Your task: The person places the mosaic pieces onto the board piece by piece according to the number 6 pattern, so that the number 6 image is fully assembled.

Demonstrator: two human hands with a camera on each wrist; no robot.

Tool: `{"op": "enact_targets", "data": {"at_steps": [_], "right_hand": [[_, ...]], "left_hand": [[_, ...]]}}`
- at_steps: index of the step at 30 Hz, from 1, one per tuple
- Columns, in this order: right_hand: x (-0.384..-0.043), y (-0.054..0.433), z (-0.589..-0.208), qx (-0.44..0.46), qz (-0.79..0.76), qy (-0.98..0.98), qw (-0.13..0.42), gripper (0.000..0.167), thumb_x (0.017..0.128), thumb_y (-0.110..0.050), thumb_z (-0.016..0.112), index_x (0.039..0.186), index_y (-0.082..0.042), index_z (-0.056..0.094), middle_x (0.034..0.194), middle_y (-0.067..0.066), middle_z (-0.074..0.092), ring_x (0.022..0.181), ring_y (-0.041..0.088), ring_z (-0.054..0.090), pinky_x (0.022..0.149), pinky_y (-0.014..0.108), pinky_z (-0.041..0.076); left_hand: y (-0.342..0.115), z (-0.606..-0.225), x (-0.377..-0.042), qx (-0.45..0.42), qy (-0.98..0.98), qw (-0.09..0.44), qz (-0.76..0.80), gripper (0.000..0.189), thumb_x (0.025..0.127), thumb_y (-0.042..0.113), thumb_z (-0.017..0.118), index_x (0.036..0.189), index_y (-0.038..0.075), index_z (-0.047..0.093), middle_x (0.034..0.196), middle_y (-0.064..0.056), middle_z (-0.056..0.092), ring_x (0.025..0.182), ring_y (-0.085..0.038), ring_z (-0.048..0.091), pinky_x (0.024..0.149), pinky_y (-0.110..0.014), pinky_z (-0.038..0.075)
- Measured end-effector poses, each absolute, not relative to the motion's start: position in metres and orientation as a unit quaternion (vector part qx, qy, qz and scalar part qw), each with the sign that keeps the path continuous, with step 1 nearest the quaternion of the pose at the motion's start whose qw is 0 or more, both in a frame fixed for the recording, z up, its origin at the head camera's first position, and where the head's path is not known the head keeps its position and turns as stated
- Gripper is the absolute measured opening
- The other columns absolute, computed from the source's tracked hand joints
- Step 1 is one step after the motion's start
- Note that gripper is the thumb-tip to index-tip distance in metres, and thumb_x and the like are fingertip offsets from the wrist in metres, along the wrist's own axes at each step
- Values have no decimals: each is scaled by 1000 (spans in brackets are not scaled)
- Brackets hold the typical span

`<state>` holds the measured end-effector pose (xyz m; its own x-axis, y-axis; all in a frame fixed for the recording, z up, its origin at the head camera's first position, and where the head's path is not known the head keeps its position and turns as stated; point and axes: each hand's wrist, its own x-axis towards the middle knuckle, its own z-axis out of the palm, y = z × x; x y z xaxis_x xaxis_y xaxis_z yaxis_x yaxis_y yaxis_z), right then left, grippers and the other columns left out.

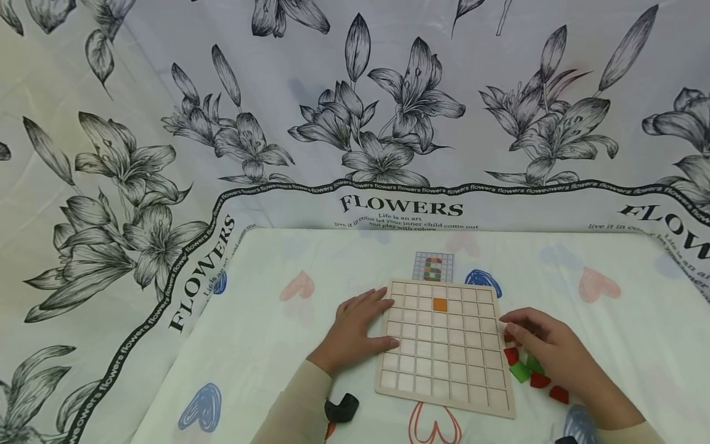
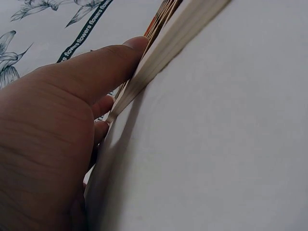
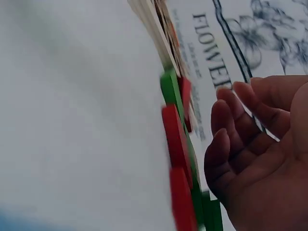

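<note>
A square wooden grid board (image 1: 427,351) lies on the covered table, with one orange square tile (image 1: 440,304) in a cell of its upper part. My left hand (image 1: 355,327) rests at the board's left side, fingers spread and fingertips on the rim. In the left wrist view its thumb (image 2: 106,67) lies over the board's edge (image 2: 159,55). My right hand (image 1: 546,348) is over the board's right side, beside several red pieces (image 1: 540,380) and green pieces (image 1: 520,371). Its fingers are loosely bent, and the right wrist view shows no piece between them.
Behind the board lies a small grid card (image 1: 432,266) with a red and green figure. A black curved object (image 1: 342,408) is by the left sleeve. The tablecloth (image 1: 266,345) has printed hearts, and a flower-printed curtain (image 1: 310,92) hangs behind the table.
</note>
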<state>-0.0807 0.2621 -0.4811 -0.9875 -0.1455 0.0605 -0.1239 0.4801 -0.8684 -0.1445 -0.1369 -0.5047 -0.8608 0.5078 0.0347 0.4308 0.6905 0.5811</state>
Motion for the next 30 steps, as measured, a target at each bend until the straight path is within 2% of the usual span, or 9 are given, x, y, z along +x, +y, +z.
{"op": "enact_targets", "data": {"at_steps": [6,18,23,26,30], "right_hand": [[-78,284,-481,-7,-453,891,-35,26,112,-24,66,130,-7,74,114,6,75,90,9,67,74,18,53],[-74,325,-498,31,-419,907,-8,34,111,-32,68,131,-6,73,114,5,75,92,-2,62,75,11,47],[-76,339,-501,49,-416,908,27,41,110,-36,69,136,-4,70,120,8,74,92,-2,62,73,14,49],[-76,343,-502,46,-429,901,53,44,107,-32,74,139,-3,67,120,9,73,92,2,65,72,21,54],[-74,347,-503,11,-436,896,79,43,102,-25,81,137,-5,68,127,4,70,98,1,65,74,26,56]], "left_hand": [[-138,-505,-143,255,917,62,299,81,94,60,79,162,24,54,175,10,32,162,-15,21,124,-60,17],[-138,-503,-144,259,918,65,293,81,96,59,79,163,24,52,176,9,31,162,-14,20,125,-58,16],[-137,-502,-144,259,918,66,292,81,95,59,79,163,24,53,176,9,31,162,-14,20,125,-58,16],[-138,-503,-144,259,918,63,293,81,95,60,78,163,24,53,176,9,32,162,-14,20,125,-58,17],[-138,-504,-144,261,918,61,294,81,95,61,78,163,24,53,175,9,32,162,-15,21,125,-58,17]]}}
